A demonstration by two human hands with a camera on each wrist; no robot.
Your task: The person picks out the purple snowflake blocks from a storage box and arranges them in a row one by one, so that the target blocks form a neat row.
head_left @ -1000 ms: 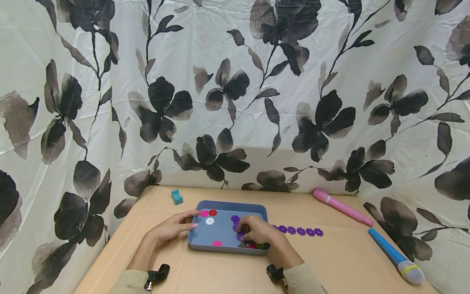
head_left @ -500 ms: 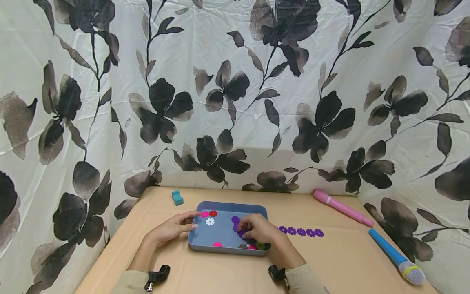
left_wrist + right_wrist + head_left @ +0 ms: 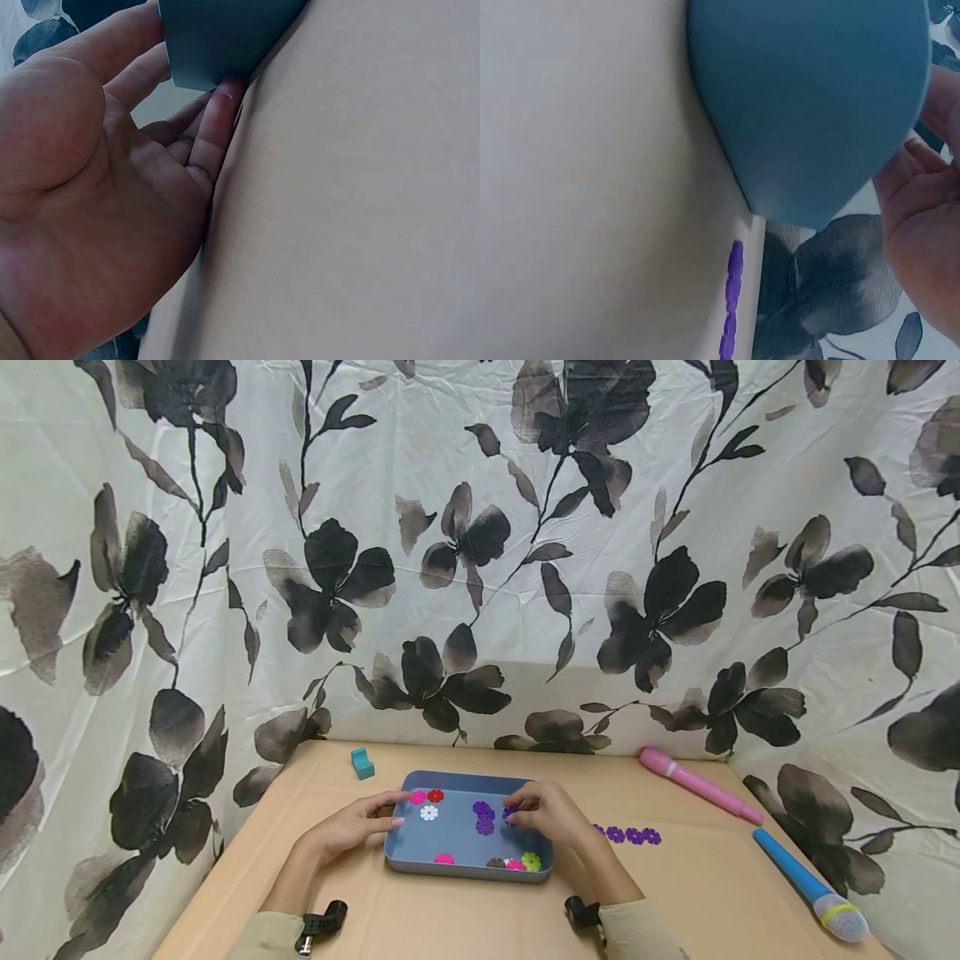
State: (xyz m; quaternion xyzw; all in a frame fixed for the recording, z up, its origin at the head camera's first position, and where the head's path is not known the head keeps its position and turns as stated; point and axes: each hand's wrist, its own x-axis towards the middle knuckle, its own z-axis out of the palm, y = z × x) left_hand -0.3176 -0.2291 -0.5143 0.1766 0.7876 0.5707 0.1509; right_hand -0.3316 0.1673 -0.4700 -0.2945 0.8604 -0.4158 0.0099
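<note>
In the head view my right hand [image 3: 551,814] is over the right side of a blue-grey tray [image 3: 465,866], pinching a purple flower-shaped disc [image 3: 509,816] between thumb and fingers. Several other purple discs [image 3: 484,817] lie just left of it in the tray. My left hand [image 3: 348,827] holds the tray's left rim; the left wrist view shows its fingers [image 3: 214,131] against the tray's outer wall. Near that hand lie a pink disc [image 3: 417,797], a red disc [image 3: 435,796] and a white disc [image 3: 428,812]. The right wrist view hides the right fingertips behind the tray.
A row of purple discs [image 3: 634,836] lies on the table right of the tray, partly hidden by the right hand. Along the tray's front are pink, brown and green discs [image 3: 531,861]. A teal block [image 3: 362,764], pink microphone [image 3: 697,783] and blue microphone [image 3: 810,883] lie farther out.
My right hand has lifted away from the purple pile, moving right and slightly back with a purple disc. The green disc now shows fully. The left hand has stayed put.
</note>
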